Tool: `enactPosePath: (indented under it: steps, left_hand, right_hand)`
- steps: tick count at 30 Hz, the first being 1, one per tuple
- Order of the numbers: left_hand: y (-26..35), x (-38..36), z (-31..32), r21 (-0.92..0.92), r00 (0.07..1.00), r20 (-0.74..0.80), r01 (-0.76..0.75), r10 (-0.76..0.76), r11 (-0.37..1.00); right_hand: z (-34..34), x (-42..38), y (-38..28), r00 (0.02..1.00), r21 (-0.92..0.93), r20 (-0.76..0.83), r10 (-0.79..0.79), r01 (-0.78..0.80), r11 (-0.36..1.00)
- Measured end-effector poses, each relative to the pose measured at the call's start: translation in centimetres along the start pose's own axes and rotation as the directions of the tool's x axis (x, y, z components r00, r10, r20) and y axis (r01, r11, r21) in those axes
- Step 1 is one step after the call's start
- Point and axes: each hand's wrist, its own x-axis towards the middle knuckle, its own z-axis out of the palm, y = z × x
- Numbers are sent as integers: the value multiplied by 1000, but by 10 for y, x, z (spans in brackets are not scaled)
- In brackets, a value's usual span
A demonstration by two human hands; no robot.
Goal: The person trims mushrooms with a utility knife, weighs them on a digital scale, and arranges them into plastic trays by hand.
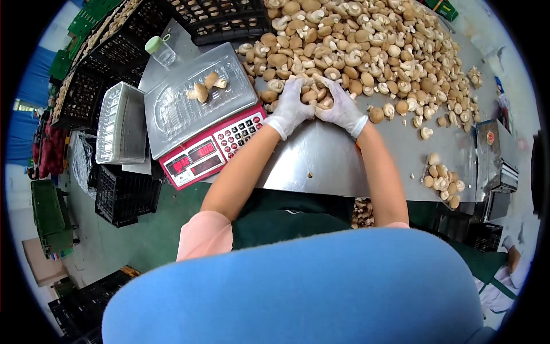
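Observation:
Both my hands wear thin whitish gloves and cup a small group of brown-capped mushrooms [314, 94] at the near edge of a big mushroom pile [366, 51]. My left hand [291, 109] curls round the group from the left, and my right hand [342, 109] from the right. The thumbs come close together in front; the outer fingers are partly hidden among mushrooms. To the left stands a red-and-silver digital scale [236, 136] with lit red digits. A clear plastic tray [175, 117] lies on its plate, carrying a few mushrooms [200, 92].
Left of the scale stands a stack of clear trays [121, 129]. A jar with a green lid [164, 54] and a black crate [229, 34] are behind it. More mushrooms [442, 182] sit at the table's right edge, near a metal machine [488, 143]. Another person [495, 281] is at lower right.

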Motion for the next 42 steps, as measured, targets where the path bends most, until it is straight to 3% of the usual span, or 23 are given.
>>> enactPosePath:
  steps: [3,6,8,10,13,16,18,20,22,23,24,26,27,28,29,30,34,35,37,38,40,41,42]
  left_hand:
    - [-1,-6,10,5,996,-87,22,-22,1000]
    - [4,-1,10,-58,978,-207,-7,-5,998]
    - [4,10,2,-110,983,27,182,-180,977]
    - [7,11,2,-109,984,10,179,-179,978]
    - [-3,3,8,-597,967,1,204,-253,776]
    - [1,-4,15,-682,976,0,158,-216,714]
    - [1,-2,7,-665,984,43,156,-171,731]
    - [8,-4,-2,-568,984,81,176,-159,804]
    - [25,-11,-17,-701,995,-9,61,-95,710]
    - [58,-20,-48,-734,981,64,169,-182,657]
    - [64,-21,-68,-730,981,51,163,-185,664]
    - [69,-27,-101,-692,999,-17,24,-50,722]
    - [80,-34,-127,-656,997,-22,37,-67,754]
    - [92,-41,-156,-619,996,-27,51,-86,784]
    - [97,-48,-180,-607,993,-32,72,-115,791]
    - [96,-55,-203,-653,988,-23,101,-153,751]
    - [78,-76,-271,-455,962,10,249,-274,855]
    - [69,-78,-279,-451,960,8,252,-279,856]
    - [34,-86,-286,-268,950,-97,261,-295,927]
    - [7,-93,-289,-38,973,-149,170,-174,985]
    - [31,-90,-290,-124,958,31,286,-284,950]
    - [-8,-102,-286,228,989,-96,136,-116,964]
    - [2,-103,-289,291,989,-82,141,-122,946]
  right_hand:
    - [7,-3,7,999,-42,-21,43,-44,998]
    - [4,12,2,999,-89,-35,-33,30,996]
    - [-1,21,0,994,35,58,91,-93,995]
    - [0,25,3,991,31,90,102,-105,994]
    - [3,16,9,1000,-151,-19,4,-7,989]
    - [-2,2,-14,980,-78,-27,196,-197,977]
    - [-4,-6,-22,982,-52,-79,170,-175,983]
    - [-7,-5,-39,994,-152,-101,30,-45,987]
    - [-9,5,-65,994,-135,-93,-64,51,990]
    - [-7,13,-74,995,26,-86,-58,60,998]
    - [-6,24,-90,994,32,-81,-69,72,997]
    - [-4,46,-133,984,-61,-2,-177,176,982]
    - [1,59,-149,963,-60,23,-268,268,961]
    - [8,73,-174,972,59,99,-211,206,977]
    - [22,85,-182,956,57,110,-272,267,962]
    - [34,97,-189,936,55,117,-332,327,943]
    - [107,147,-177,828,99,224,-515,506,857]
    - [109,155,-189,855,226,321,-407,348,910]
    - [117,172,-193,858,87,386,-339,333,939]
    - [115,174,-196,858,91,385,-340,332,939]
    - [101,179,-205,780,-230,532,-330,509,830]
    - [97,183,-201,739,-213,597,-313,521,826]
    - [93,182,-201,710,-201,628,-319,543,815]
